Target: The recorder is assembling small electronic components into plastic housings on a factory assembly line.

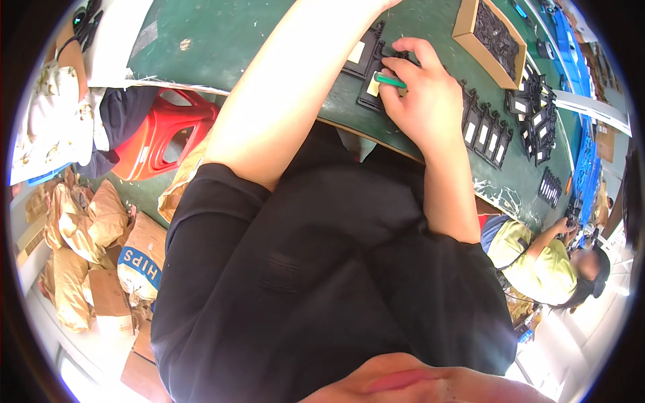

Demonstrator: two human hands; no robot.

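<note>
My left arm reaches across the green table to the top edge of the picture. Only the base of my left hand shows there, and its fingers are out of the picture. My right hand is closed on a slim green stick-like tool, pinched between thumb and fingers. Under it lies a flat black plastic part with a pale label, partly covered by the hand. A second black part with a pale label lies beside it, farther left, near my left forearm.
Several black labelled parts stand in a row to the right. A cardboard box of small dark pieces sits beyond, near a heap of black parts. A red stool and paper sacks are left; a co-worker sits right.
</note>
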